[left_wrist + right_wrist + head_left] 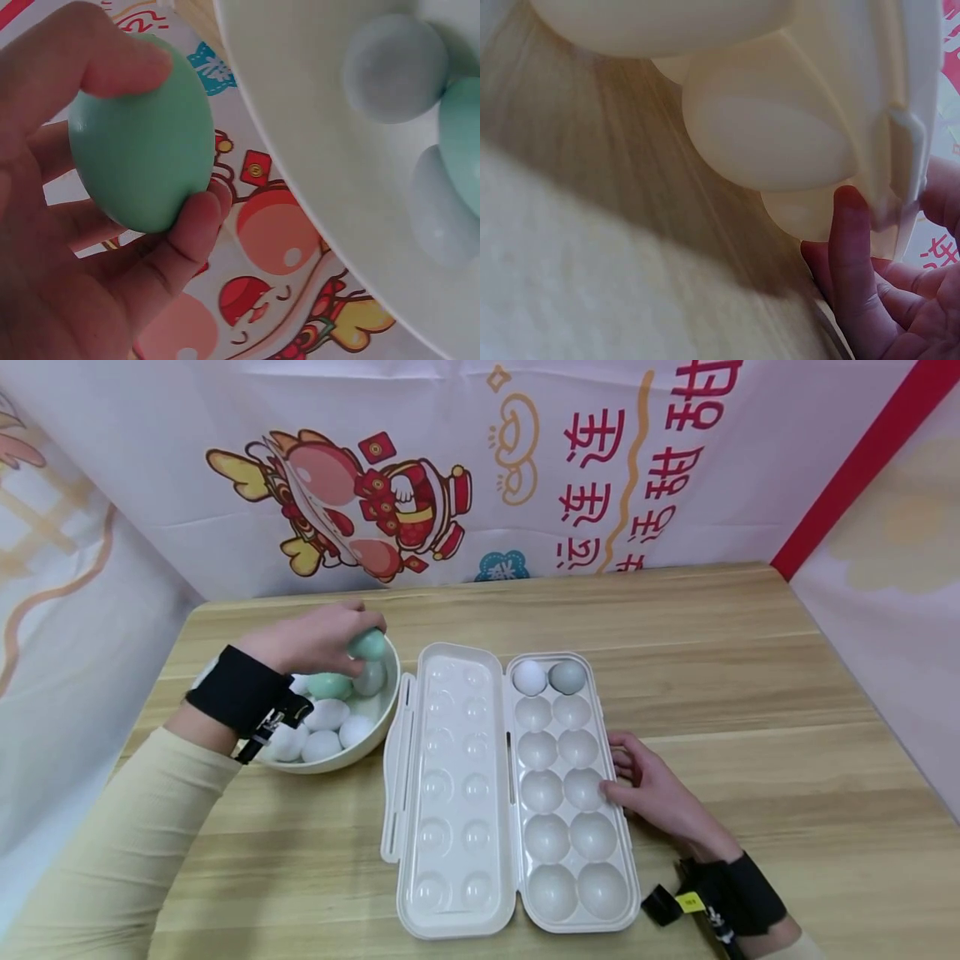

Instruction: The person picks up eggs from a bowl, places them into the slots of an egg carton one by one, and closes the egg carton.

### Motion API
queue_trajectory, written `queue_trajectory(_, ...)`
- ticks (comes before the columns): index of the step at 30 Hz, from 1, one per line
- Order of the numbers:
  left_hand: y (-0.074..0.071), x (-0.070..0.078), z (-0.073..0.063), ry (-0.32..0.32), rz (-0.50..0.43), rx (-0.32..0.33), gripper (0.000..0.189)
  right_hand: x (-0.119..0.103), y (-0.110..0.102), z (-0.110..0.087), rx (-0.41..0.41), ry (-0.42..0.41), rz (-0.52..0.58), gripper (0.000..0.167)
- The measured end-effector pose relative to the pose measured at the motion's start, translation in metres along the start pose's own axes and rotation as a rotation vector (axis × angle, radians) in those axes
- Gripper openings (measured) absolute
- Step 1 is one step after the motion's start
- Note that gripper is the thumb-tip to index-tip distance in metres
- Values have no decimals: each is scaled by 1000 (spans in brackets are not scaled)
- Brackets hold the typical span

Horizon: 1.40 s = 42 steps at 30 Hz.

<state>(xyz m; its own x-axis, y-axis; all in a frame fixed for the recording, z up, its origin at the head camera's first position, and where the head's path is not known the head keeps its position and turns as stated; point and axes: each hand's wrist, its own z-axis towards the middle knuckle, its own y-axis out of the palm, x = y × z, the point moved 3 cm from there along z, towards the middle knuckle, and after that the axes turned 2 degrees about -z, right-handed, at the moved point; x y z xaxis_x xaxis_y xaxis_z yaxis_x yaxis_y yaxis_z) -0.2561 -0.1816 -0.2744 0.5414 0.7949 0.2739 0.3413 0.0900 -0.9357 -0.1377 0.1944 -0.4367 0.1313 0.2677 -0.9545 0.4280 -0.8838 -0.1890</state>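
My left hand (321, 637) grips a green egg (142, 142) between thumb and fingers, over the far right rim of a cream bowl (381, 733). Inside the bowl lie several eggs, among them a white egg (327, 715), another green egg (330, 685) and a grey one (370, 678). Beside it an egg carton (517, 827) lies open, its lid (456, 777) on the left. A white egg (530, 677) and a grey-blue egg (567, 677) fill the carton's far row. My right hand (660, 793) holds the carton's right edge, thumb on top and fingers below the rim (907, 165).
The wooden table (750, 710) extends right of the carton. A printed cloth (450, 410) with a cartoon figure hangs behind the table's far edge. The lid's clasp flap (400, 768) reaches close to the bowl.
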Motion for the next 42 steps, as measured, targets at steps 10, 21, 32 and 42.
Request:
queue_trajectory(10, -12, 28, 11, 74, 114, 25, 37, 2, 1, 2, 9, -21, -2, 51)
queue_trajectory(21, -10, 46, 31, 108, 126, -8, 38, 1, 3, 2, 8, -27, 16, 50)
queue_trajectory(32, 5, 77, 56, 125, 160, -101, 43, 1, 3, 2, 8, -32, 27, 49)
queue_trajectory(42, 17, 105, 75, 183, 228, -156, 42, 0, 3, 0, 10, -18, 37, 50)
